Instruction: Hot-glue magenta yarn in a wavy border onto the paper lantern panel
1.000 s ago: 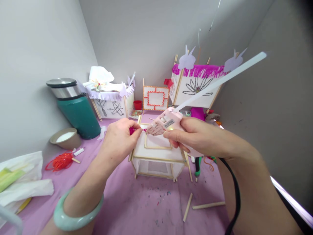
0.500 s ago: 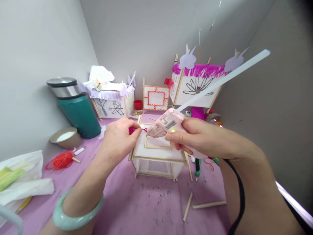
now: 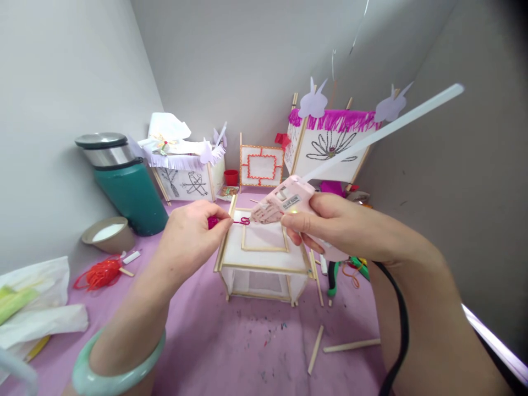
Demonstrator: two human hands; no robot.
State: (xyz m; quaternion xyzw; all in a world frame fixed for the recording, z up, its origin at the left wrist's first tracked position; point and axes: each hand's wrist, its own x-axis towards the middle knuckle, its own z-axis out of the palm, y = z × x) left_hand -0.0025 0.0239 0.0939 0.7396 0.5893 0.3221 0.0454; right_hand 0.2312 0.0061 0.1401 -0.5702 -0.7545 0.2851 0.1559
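Thin magenta yarn [image 3: 245, 221] curled in small loops over the far left part of the top of a white-panelled box framed in pale wooden strips [image 3: 268, 260], which stood on the purple-covered desk [image 3: 247, 352]. The left hand [image 3: 197, 226] pinched the yarn between thumb and forefinger. The right hand [image 3: 334, 223] was wrapped around a pale pink plastic glue gun [image 3: 284, 201], its tip just beside the loops; contact could not be told. A long translucent white glue stick [image 3: 391, 127] jutted from the gun's back, up toward the right.

I have the left hand [image 3: 192, 234] pinched, back upward, and the right hand [image 3: 342, 223] curled, thumb [image 3: 303, 221] pointing leftward.
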